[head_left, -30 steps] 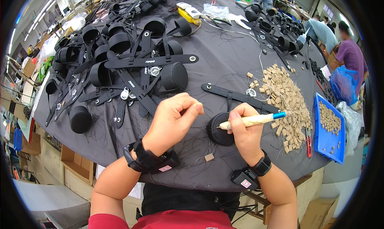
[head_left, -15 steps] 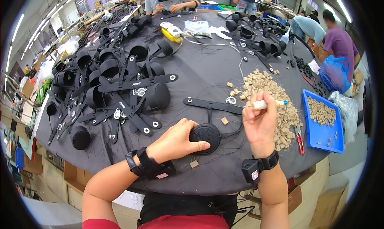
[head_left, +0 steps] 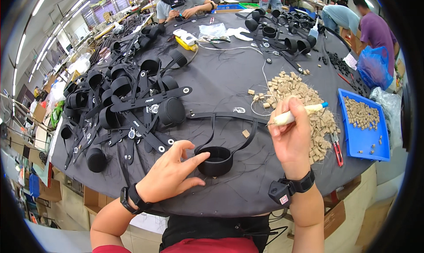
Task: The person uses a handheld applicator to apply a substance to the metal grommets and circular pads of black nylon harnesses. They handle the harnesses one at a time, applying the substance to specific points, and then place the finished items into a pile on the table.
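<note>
A round black leather-like cup [head_left: 215,167] stands near the table's front edge, its open side up. Two thin straps join it to a flat black strap [head_left: 229,115] lying behind it. At the cup's left side is my left hand [head_left: 170,171], thumb and fingers apart, the index fingertip at the rim; whether it touches I cannot tell. My right hand [head_left: 291,142] is raised right of the cup, closed around a white pen-shaped tool [head_left: 289,117] with a blue end. The tool's other end points left, toward the strap's right end.
Tan cork-like blocks [head_left: 304,102] form a pile behind my right hand, red-handled pliers [head_left: 337,151] beside it. A blue tray [head_left: 366,149] holds more blocks. Black cup-and-strap pieces [head_left: 132,98] heap up at left. A white cord [head_left: 234,49] runs from a yellow-and-white device [head_left: 185,40]. A co-worker [head_left: 185,5] sits opposite.
The cup has turned from showing its rounded face to standing open side up. My left hand has let go of it and moved left, fingers spread. My right hand still holds the tool.
</note>
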The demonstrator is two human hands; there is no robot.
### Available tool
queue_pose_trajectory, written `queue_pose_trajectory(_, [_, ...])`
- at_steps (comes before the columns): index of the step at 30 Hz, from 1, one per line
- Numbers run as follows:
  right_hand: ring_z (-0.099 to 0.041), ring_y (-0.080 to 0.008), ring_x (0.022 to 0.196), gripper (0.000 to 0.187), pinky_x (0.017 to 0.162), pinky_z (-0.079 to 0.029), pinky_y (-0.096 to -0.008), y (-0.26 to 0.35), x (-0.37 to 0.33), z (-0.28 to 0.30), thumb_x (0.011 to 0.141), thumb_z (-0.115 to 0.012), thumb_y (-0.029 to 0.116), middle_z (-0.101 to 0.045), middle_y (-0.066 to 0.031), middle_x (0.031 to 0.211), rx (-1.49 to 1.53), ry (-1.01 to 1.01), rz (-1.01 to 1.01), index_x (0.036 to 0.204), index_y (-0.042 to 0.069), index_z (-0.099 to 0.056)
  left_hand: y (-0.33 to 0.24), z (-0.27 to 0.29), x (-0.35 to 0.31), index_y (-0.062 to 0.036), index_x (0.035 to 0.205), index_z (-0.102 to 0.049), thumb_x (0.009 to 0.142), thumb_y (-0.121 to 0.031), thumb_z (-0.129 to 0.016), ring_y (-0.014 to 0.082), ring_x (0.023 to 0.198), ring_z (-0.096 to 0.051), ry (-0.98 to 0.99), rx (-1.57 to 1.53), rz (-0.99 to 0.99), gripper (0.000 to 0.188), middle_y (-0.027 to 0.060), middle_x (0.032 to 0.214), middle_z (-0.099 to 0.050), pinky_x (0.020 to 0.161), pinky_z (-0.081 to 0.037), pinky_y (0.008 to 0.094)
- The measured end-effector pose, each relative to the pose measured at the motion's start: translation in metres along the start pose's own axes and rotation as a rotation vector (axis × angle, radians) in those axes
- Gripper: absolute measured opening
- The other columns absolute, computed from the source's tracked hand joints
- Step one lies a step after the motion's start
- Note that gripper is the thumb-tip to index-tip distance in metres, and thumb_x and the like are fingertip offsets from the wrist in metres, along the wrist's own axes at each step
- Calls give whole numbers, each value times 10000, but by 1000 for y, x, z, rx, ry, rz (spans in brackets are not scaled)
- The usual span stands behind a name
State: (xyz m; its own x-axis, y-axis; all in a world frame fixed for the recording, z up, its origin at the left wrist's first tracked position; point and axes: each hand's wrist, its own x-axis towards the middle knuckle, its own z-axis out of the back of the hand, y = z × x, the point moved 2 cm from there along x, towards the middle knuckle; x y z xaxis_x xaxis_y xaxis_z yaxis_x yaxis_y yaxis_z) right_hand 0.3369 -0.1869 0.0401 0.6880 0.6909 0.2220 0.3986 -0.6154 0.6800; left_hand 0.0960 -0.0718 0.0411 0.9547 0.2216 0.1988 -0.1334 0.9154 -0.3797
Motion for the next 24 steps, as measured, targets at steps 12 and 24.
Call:
queue_pose_trajectory(12, [-524, -40, 571, 212, 499, -399, -187, -29, -47, -33, 935, -675, 180, -588, 5, 657, -562, 184, -50, 832, 24, -573, -25, -20, -20, -72, 1049, -696, 731, -137, -643, 183, 833, -548, -182, 529, -299, 329, 85, 1044, -565, 703, -427, 321])
queue_pose_trajectory(24, [-527, -39, 622, 243, 546, -422, -199, -34, -70, -15, 892, -741, 201, -606, -9, 712, -728, 217, 68, 887, 3, -602, -15, -22, -20, -63, 916, -648, 834, -303, -734, 306, 668, -606, -27, -17, 107, 268, 95, 796, -556, 592, -486, 389])
